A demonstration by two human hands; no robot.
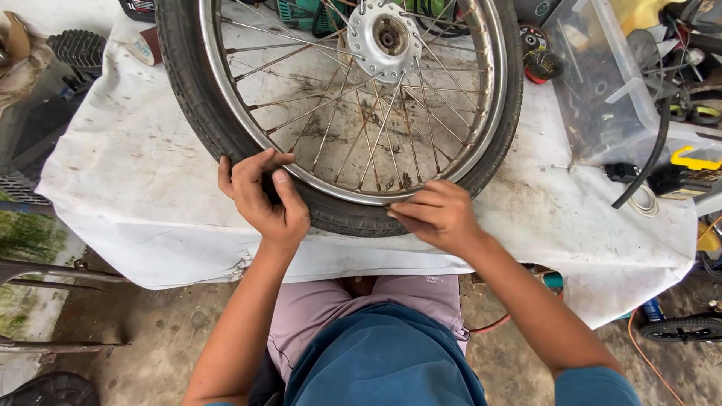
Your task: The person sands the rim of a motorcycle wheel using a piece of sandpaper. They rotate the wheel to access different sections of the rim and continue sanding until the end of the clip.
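The spoked wheel (353, 98) lies flat on the cloth-covered desk (135, 180). Left hand (263, 195) presses its grip closed on the tyre (218, 128) beside the rim; right hand (440, 214) pinches the tyre's near edge. The tyre looks fully seated, work barely begun.

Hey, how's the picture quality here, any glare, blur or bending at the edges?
Head view: soft, even daylight with only faint shadows under the left hand and right hand; mild shine on the wheel's metal rim; the tyre and white cloth look sharp; wide-angle bending curves the cloth's edges.
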